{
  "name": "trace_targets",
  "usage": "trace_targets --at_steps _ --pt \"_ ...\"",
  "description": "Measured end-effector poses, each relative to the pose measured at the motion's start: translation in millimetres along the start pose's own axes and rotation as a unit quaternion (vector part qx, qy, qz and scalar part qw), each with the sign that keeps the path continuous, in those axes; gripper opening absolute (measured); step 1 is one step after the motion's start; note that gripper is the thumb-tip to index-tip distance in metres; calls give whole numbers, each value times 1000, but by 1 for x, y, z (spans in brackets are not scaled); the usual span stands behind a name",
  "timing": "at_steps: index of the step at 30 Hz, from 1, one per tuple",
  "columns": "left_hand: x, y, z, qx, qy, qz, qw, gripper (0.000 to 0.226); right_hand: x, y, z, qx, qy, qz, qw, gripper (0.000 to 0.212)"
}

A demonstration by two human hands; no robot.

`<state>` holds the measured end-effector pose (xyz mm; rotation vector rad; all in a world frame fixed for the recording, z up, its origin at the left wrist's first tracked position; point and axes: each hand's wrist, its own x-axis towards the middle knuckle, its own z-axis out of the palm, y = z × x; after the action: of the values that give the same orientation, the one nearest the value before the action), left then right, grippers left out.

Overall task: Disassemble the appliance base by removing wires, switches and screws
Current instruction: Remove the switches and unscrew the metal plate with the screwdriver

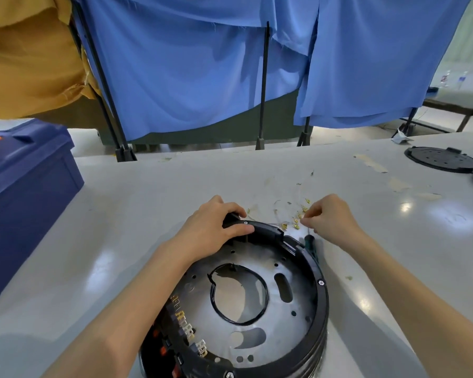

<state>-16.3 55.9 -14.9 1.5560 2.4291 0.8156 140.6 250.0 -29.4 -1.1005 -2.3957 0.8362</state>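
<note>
The left hand point(216, 230) is clamped over the far rim of the appliance base point(322, 301), which sits low in the centre of the frame on the table point(148, 200). The right hand point(335, 219) pinches what looks like a thin wire point(302, 220) among the pulled brass terminals point(295, 224). I'd call the job partway done: rim screws point(320, 282), the switches point(183, 331) at lower left and a black wire loop point(238, 321) remain. I can read no writing anywhere.

Black-rimmed silver appliance base point(309, 309), blue curtains point(189, 72), navy toolbox point(25, 181).
</note>
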Motion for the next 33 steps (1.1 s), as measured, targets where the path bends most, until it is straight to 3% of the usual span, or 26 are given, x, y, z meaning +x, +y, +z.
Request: trace_targets --at_steps 7,12,15,18,24,29,33 --pt "2 0 1 -12 -1 -5 1000 30 20 10 22 -33 25 -5 999 21" --pt "2 3 -2 -106 72 20 992 23 11 2 11 71 105 -36 991 17" --pt "8 4 -11 -151 110 15 982 22 -2 -16 3 132 63 -76 986 22" --pt "18 -4 -22 -133 116 -41 984 20 -17 -36 5 142 -12 -118 983 25" --pt "48 -43 -19 -56 13 -193 980 18 -23 -58 19 47 -130 -186 973 33" --pt "67 -64 2 2 70 -181 981 20 -19 -62 26 21 -170 -212 962 11" --pt "76 -75 11 34 87 -195 976 29 -14 -63 23 -14 -175 -211 962 14"
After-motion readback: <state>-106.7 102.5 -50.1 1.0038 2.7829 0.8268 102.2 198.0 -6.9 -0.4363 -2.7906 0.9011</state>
